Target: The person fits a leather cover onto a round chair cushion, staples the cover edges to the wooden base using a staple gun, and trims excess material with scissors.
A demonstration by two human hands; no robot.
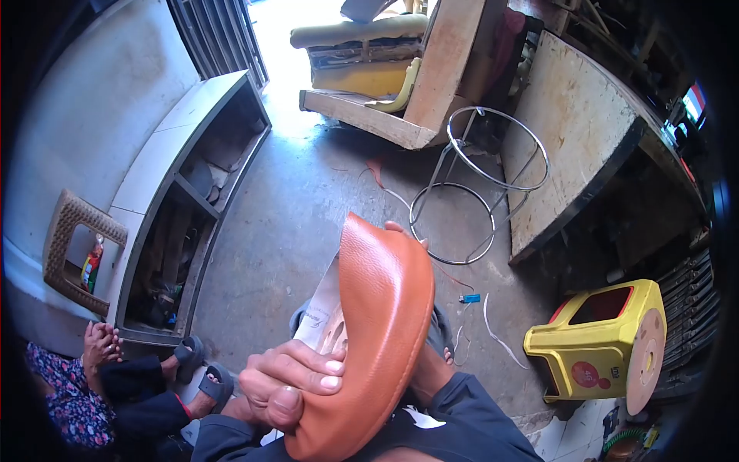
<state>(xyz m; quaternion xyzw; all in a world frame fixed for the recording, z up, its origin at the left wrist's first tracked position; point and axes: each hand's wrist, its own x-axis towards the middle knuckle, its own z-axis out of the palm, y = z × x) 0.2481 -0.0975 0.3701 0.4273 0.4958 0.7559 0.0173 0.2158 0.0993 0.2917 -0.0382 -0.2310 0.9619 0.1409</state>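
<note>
A curved, padded piece covered in orange-brown leather (385, 308) is held up over my lap, with a seam along its right side. On its left, a pale board with holes (336, 333) and white cloth with faint lettering (314, 322) show beneath the cover. My left hand (289, 381) is closed on the near left edge, its thumb and fingers pressing the leather. Behind the piece, my right hand (404, 231) supports the far end. Only its fingertips show over the edge; the palm is hidden.
A chrome stool frame (471, 185) stands ahead, near a blue lighter (469, 298) and strips on the floor. At right lies a yellow plastic stool (600, 339). A seated person's hands (100, 344) rest at left, below a woven frame (58, 246) on a tiled cabinet (146, 181).
</note>
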